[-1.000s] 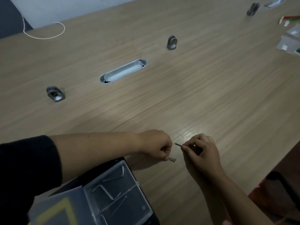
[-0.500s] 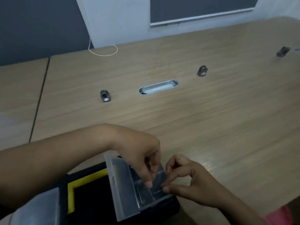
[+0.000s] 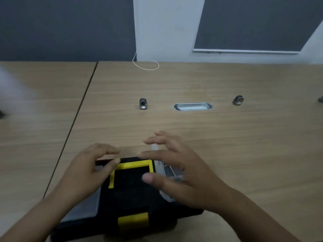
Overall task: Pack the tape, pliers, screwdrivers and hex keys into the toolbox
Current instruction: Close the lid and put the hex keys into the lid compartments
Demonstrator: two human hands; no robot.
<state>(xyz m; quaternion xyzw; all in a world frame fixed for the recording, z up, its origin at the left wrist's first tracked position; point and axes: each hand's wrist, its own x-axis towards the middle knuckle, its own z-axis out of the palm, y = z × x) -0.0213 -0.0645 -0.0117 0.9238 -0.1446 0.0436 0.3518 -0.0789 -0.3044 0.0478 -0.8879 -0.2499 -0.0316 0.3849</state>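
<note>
A black toolbox [image 3: 129, 194] with a yellow handle and a yellow front latch sits on the wooden table near me. My left hand [image 3: 87, 172] rests over its left top side with fingers spread. My right hand [image 3: 176, 172] hovers over the clear plastic lid [image 3: 161, 167] of the right top compartment, fingers spread and blurred; whether it touches the lid I cannot tell. No tape, pliers, screwdrivers or hex keys show outside the box; the compartment contents are hidden.
An oval metal cable grommet [image 3: 193, 106] is set in the table [image 3: 244, 145] ahead. Two small metal fittings [image 3: 143, 103] [image 3: 237, 100] stand on either side of it. A white cord [image 3: 146, 66] loops at the far edge. A seam [image 3: 75, 119] splits the tabletop at left.
Both hands let go of the small hex keys and the compartment lid came down. The view swung up and left, centring the toolbox, with both hands now spread over its top.
</note>
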